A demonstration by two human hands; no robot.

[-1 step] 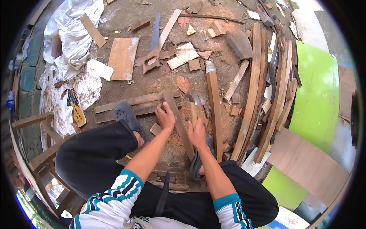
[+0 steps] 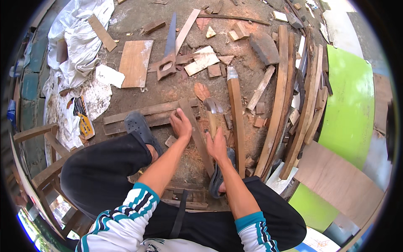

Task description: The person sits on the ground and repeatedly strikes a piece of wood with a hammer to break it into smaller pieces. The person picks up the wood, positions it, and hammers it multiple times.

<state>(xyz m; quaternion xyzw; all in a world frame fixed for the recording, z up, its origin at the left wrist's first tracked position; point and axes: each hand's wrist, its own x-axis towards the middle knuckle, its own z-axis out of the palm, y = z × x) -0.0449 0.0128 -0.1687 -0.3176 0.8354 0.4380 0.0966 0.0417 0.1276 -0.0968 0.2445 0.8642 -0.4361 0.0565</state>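
My left hand (image 2: 181, 125) is closed at the upper left edge of a long wooden strip (image 2: 196, 131), its fingers bent against the wood. The strip slants down toward my right foot, its top end crossing a pair of boards (image 2: 147, 114) on the ground. My right hand (image 2: 216, 145) grips a claw hammer (image 2: 213, 119) by its wooden handle. The metal head points away from me, just right of the strip. Whether a nail is there cannot be made out. A squared timber (image 2: 236, 117) lies right of the hammer.
A handsaw (image 2: 168, 63) lies ahead beside a plywood piece (image 2: 136, 63) and offcuts. Long timbers (image 2: 277, 101) and a green panel (image 2: 350, 101) are at right. White sacking (image 2: 77, 38) and a wooden frame (image 2: 46, 155) stand at left. My shoes (image 2: 140, 128) flank the work.
The hammer head has shifted slightly to the left and away from me, and it shows more sharply. My left fingers have moved a little left along the strip's edge.
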